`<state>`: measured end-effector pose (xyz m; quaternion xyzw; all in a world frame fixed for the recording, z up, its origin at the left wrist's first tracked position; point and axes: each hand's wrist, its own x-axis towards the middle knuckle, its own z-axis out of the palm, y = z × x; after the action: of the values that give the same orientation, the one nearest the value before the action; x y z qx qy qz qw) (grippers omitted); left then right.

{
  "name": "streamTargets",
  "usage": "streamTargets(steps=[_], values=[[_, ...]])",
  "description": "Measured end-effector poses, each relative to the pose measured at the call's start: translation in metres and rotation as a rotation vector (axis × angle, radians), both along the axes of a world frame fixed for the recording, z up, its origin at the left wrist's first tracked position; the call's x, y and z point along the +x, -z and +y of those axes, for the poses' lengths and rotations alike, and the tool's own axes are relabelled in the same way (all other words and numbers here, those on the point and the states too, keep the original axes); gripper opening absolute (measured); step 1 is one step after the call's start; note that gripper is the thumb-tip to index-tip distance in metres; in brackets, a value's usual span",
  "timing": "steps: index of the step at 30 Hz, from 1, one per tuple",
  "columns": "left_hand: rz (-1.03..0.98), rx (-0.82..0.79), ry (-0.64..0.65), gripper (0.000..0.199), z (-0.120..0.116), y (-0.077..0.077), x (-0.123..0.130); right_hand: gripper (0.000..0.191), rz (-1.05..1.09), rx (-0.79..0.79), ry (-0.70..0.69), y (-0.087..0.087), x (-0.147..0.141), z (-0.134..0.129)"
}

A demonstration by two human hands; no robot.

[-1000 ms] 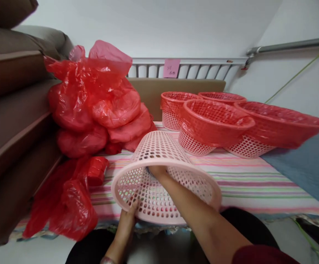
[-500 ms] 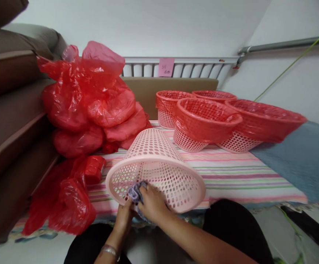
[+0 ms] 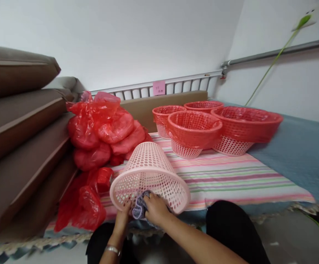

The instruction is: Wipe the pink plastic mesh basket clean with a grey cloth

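Observation:
A pale pink perforated plastic basket (image 3: 150,157) lies on its side on the striped cloth, its mouth facing me. My left hand (image 3: 123,216) grips the lower left of its rim, fingers curled at the edge. A bunched grey-purple cloth (image 3: 139,206) is in my right hand (image 3: 156,209), pressed at the inside of the basket near the lower rim. Part of that cloth hangs below the rim, and some of my right fingers are hidden in its folds.
Several baskets lined with red bags (image 3: 194,126) stand at the back right. Filled red plastic bags (image 3: 104,128) heap at the left, with a red bag roll (image 3: 104,179) below. Stacked brown cushions (image 3: 24,146) rise at far left. The striped cloth (image 3: 231,179) covers the surface.
The view has shifted, tilting so everything sits differently in the frame. My right hand has moved the cloth slightly along the basket's inside, while my left hand stays at the rim.

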<state>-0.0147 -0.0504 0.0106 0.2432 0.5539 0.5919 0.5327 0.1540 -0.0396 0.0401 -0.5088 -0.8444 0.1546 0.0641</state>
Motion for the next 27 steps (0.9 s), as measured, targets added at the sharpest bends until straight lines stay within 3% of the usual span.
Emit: streamTargets(steps=[4, 8, 11, 18, 23, 27], values=[[-0.014, -0.035, 0.011, 0.039, -0.01, -0.005, 0.011, 0.041, 0.071, 0.014, 0.065, -0.021, 0.018, -0.007], [-0.092, -0.024, 0.068, 0.064, -0.03, 0.002, 0.026, 0.039, 0.133, 0.061, 0.226, -0.048, 0.04, -0.001], [-0.095, -0.038, 0.082, 0.08, -0.031, 0.01, 0.035, 0.039, 0.15, 0.089, 0.329, -0.058, 0.055, 0.006], [-0.114, -0.011, 0.081, 0.08, -0.027, 0.019, 0.039, 0.044, 0.063, 0.055, 0.313, -0.035, 0.064, -0.004], [-0.138, -0.015, 0.047, 0.079, -0.03, 0.019, 0.045, 0.051, 0.049, 0.04, 0.218, -0.018, 0.041, -0.018], [-0.126, -0.031, 0.049, 0.076, -0.03, 0.025, 0.046, 0.044, -0.044, 0.051, 0.131, -0.003, 0.02, -0.004]])
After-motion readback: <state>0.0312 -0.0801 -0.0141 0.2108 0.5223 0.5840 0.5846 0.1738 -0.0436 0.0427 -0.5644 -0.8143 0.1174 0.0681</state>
